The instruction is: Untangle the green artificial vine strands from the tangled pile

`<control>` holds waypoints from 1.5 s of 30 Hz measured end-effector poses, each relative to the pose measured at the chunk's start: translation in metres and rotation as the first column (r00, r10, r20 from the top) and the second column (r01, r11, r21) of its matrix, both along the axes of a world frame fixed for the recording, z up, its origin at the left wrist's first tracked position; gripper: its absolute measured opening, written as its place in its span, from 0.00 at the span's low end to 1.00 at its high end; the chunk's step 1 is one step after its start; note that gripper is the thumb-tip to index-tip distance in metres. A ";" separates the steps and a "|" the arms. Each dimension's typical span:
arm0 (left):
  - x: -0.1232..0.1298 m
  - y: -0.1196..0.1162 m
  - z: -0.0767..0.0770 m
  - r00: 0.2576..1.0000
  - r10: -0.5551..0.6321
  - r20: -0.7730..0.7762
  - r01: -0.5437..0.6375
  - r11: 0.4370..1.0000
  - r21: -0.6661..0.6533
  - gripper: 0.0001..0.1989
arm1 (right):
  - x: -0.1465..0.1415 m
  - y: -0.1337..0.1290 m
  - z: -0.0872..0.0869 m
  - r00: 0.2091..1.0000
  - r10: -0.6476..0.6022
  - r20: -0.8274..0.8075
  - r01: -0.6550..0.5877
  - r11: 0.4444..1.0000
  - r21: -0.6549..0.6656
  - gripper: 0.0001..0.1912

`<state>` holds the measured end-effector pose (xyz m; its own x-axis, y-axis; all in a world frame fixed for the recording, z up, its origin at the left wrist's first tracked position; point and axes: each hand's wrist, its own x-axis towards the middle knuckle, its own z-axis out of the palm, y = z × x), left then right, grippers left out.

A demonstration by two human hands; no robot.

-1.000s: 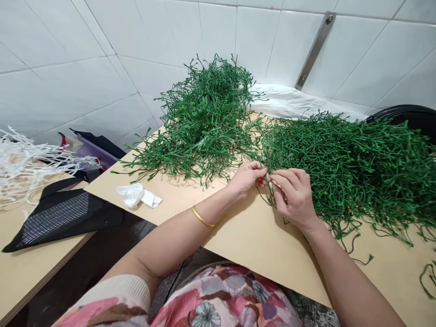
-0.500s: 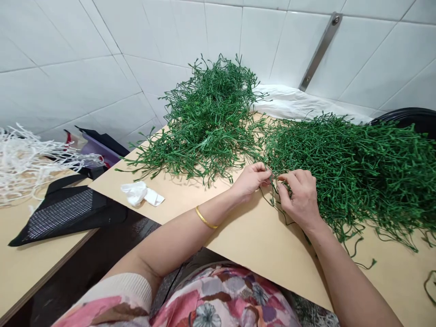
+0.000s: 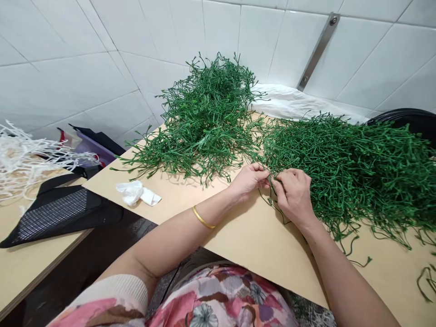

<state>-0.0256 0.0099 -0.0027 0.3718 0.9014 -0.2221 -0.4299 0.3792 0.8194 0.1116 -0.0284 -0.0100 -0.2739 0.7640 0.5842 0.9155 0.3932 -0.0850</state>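
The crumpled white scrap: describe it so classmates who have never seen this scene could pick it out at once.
Find the central tan table, then its left-hand pile of green strands. In front of that pile, near the table's edge, lies the scrap. Unlike the white sheeting by the wall, it's small, bunched at one end, flatter at the other.

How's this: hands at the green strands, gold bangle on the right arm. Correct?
Not quite: the head view shows the gold bangle on the left arm. The left hand and right hand are at the green strands, as stated.
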 end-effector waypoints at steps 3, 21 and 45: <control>0.003 -0.001 -0.002 0.997 0.080 0.011 -0.080 0.996 -0.027 0.08 | -0.003 -0.001 0.002 0.994 -0.028 0.107 0.028 1.000 0.005 0.10; 0.005 -0.003 0.003 0.958 0.130 0.256 -0.021 0.920 -0.390 0.13 | -0.006 0.004 0.003 0.965 0.226 -0.129 -0.240 0.965 -0.104 0.13; -0.005 0.010 0.005 0.976 0.069 0.206 -0.005 0.956 -0.294 0.12 | 0.005 -0.012 0.022 0.682 0.070 -0.728 -0.212 0.972 -0.105 0.10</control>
<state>-0.0308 0.0202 0.0027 0.4065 0.8234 -0.3960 -0.5992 0.5674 0.5648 0.1164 -0.0400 0.0115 0.0608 0.8553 0.5146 0.4815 0.4265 -0.7657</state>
